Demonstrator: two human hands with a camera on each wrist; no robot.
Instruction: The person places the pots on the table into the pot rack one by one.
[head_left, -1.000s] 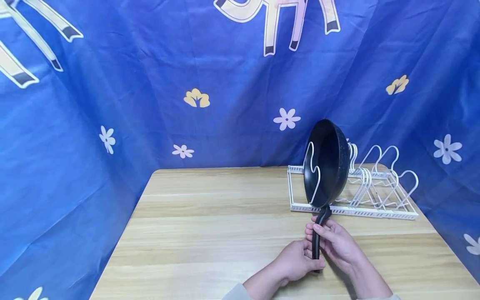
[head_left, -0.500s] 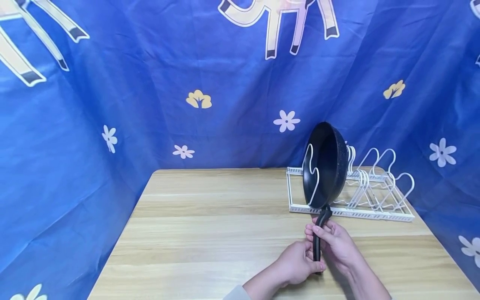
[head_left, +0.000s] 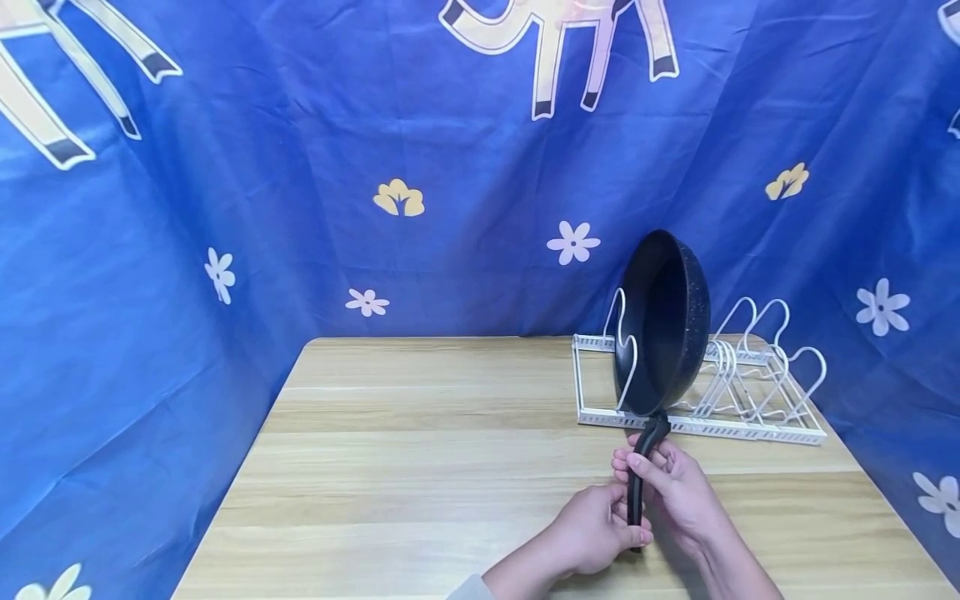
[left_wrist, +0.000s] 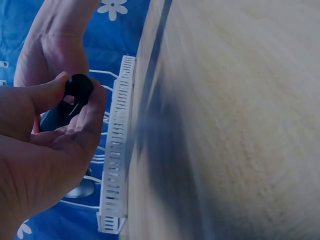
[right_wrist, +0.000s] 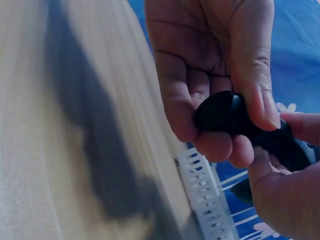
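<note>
A black frying pan (head_left: 660,325) stands on edge, its bowl facing left, upright among the wire dividers at the left end of a white rack (head_left: 750,421) near the table's far right corner. Whether the pan rests on the rack's base or hangs just above it cannot be told. Its black handle (head_left: 639,483) slopes down toward the person. The left hand (head_left: 596,533) curls its fingers round the handle's lower end, thumb on top. The right hand (head_left: 675,492) grips the handle higher up, just below the bowl. Both hands hover over the wooden table (head_left: 420,467). A blue flowered cloth (head_left: 300,167) hangs behind.
</note>
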